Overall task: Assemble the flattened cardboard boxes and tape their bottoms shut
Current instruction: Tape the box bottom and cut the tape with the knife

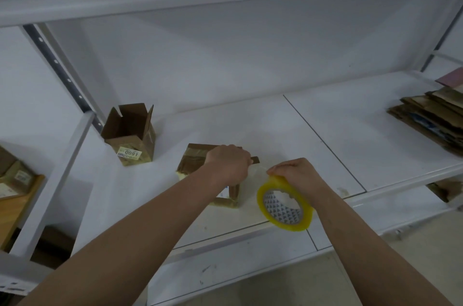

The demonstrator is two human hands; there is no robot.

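Your right hand (297, 175) grips the yellow tape roll (285, 203) by its top edge, a clear strip running left to your left hand (229, 164), which pinches its end while resting on the box (194, 159). Beyond that hand stands an open box (129, 135); far right of the roll lies flattened cardboard (431, 117) on the shelf (325, 135).

In front of you a small brown cardboard box (193, 160) lies bottom-up on the white shelf, its flaps closed, old brown tape across them and a white label on its near side. Just to its right you have a roll of clear yellowish tape (285, 201) standing on edge, a strip drawn from it toward the box. An assembled box (129, 135) stands open-topped at the left, and flattened boxes (431, 117) are stacked far right
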